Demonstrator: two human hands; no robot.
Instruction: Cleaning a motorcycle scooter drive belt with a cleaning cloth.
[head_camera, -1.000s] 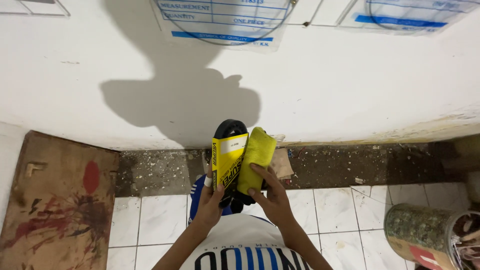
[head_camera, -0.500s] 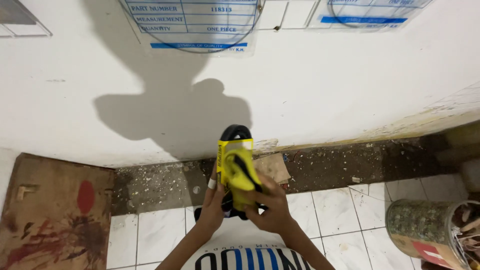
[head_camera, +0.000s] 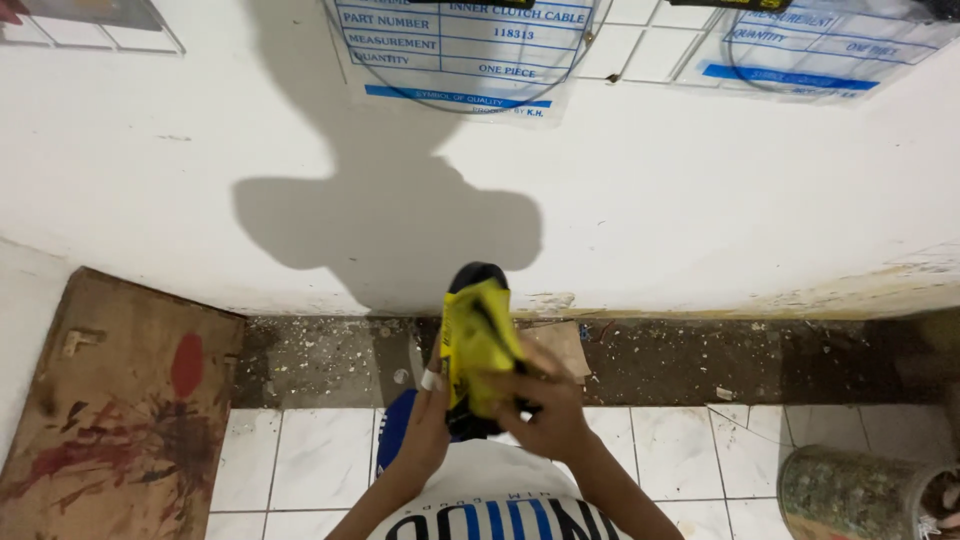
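- Setting: white-tiled floor (head_camera: 310, 455) meeting a gritty, debris-strewn concrete strip (head_camera: 680, 360) at the foot of a white wall (head_camera: 700, 200); view looks steeply down from the head.
- Nearest: the person's white shirt with blue stripes (head_camera: 500, 505) fills the bottom edge; both forearms rise from it.
- Left hand (head_camera: 428, 435): fingers curled around the left side of a black object wrapped in a yellow package (head_camera: 475, 345), a pale bandage on one finger.
- Right hand (head_camera: 545, 405): fingers closed over the lower right part of the same yellow package, gripping it.
- The package is held upright between both hands, in the air above the floor; a rounded black end (head_camera: 478, 275) sticks out at its top.
- A blue object (head_camera: 395, 440) shows just behind the left wrist; kind unclear.
- Left: a paint-stained wooden board (head_camera: 110, 400) lies on the floor.
- Lower right: a round mottled container (head_camera: 850, 495), partly cut off.
- Far: clear plastic bags with printed labels (head_camera: 460, 50) hang on the wall, above the person's shadow (head_camera: 390, 220).
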